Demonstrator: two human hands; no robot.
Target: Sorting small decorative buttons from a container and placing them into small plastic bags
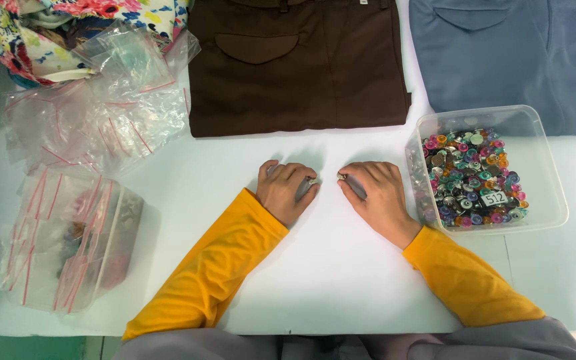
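So both hands are resting knuckles-up on the white tabletop, pretty much dead center. The left hand is curled shut around a small silvery metal piece that pokes out at the fingertips, and the right hand is doing the same with its own little metal piece, plus something grey tucked under the fingers that I can't make out. The two pieces sit near each other, not touching. Yellow sleeves run back toward the near edge.

Just right of the right hand there's a clear plastic tub full of colourful snap buttons, pinks, teals, oranges, silver. Far side of the table has a folded brown garment with a pocket flap, and a folded blue-grey garment to the right of it. Over on the left, a heap of clear zip bags with red seal lines, another clear container stuffed with more of them nearer, and floral fabric in the far left corner. A strip of green floor shows at the near left.
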